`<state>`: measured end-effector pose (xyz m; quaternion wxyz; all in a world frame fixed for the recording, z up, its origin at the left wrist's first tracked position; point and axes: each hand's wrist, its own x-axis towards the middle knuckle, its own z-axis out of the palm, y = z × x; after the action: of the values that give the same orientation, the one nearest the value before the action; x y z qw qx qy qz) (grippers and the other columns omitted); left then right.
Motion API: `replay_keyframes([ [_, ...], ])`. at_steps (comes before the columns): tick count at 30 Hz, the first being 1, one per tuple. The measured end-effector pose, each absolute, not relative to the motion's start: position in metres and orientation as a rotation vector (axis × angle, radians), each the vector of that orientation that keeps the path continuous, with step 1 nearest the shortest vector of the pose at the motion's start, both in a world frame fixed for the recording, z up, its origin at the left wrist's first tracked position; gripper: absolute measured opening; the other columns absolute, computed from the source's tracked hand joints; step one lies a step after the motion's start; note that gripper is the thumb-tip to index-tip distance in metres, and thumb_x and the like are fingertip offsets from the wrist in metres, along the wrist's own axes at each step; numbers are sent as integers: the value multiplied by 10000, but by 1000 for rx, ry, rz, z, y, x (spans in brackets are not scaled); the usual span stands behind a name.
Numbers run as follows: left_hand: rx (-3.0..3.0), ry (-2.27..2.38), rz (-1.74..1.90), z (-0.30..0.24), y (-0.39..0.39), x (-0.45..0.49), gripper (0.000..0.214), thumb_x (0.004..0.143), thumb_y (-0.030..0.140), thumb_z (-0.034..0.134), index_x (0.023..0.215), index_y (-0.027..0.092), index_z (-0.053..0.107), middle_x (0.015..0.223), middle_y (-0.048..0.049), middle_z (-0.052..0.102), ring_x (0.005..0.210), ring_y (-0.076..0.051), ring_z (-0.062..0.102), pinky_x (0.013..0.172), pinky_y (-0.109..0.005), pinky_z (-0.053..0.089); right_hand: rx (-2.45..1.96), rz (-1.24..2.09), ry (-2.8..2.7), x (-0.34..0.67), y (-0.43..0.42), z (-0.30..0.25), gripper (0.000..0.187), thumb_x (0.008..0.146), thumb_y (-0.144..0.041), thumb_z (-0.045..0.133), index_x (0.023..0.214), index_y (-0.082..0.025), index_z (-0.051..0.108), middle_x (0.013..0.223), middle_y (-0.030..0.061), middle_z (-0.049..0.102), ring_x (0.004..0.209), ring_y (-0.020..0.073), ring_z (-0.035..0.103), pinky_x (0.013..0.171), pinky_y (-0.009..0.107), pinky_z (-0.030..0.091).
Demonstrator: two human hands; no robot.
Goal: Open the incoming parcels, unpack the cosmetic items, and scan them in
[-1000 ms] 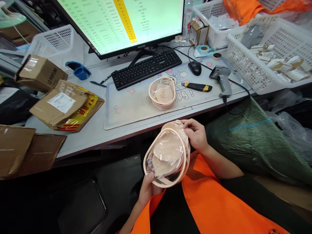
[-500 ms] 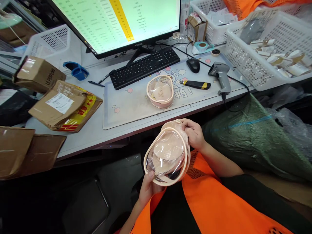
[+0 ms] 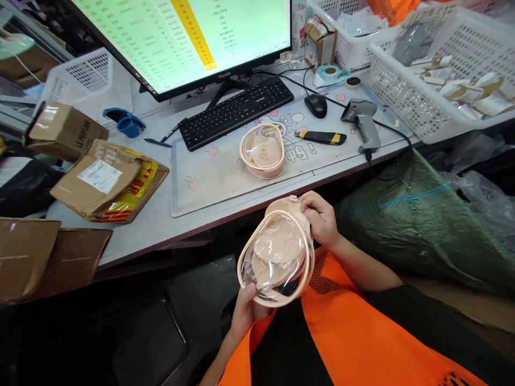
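In the head view, a clear plastic pouch with beige piping is held in front of my orange vest. Beige rounded pads, like adhesive bra cups, show through its window. My left hand grips the pouch at its lower left rim, thumb on the front. My right hand pinches a beige cup-shaped piece at the pouch's upper right edge, fingers curled. Whether that piece is fully outside the pouch I cannot tell. A similar clear pouch lies on the desk mat beyond my hands.
On the desk are a keyboard, mouse, utility knife and barcode scanner. A monitor stands behind. Cardboard boxes sit left; a white basket and green sack are at right.
The camera view has shifted slightly, so the desk items appear a little further left. Both hands keep the same hold, with hardly any movement.
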<state>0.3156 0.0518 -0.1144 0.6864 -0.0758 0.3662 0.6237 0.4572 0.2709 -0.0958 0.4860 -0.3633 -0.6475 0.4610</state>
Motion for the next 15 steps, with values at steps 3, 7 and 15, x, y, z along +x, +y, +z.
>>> replay_keyframes([
  [3,-124,860,1418,-112,53,315,879,850,484,756,1638,336,394,1545,-110,601,1457,-440,521,1238,-626,408,-941,1219,-1524,456,271,-91,233,879,-292,606,660,-239,545,754,15,610,754,191,567,744,350,465],
  [7,-14,935,1493,-110,57,314,876,843,429,784,1629,364,403,1588,-84,562,1473,-418,508,1253,-567,415,-1036,1361,-1377,450,273,-85,377,851,-386,724,649,-237,443,745,2,597,727,160,539,729,318,464],
  [15,-56,907,1461,-128,57,313,872,855,495,744,1634,317,396,1543,-111,600,1460,-421,522,1232,-582,432,-1135,1539,-1393,456,278,-85,224,737,-365,794,796,-217,636,749,-20,619,707,145,529,662,277,430],
])
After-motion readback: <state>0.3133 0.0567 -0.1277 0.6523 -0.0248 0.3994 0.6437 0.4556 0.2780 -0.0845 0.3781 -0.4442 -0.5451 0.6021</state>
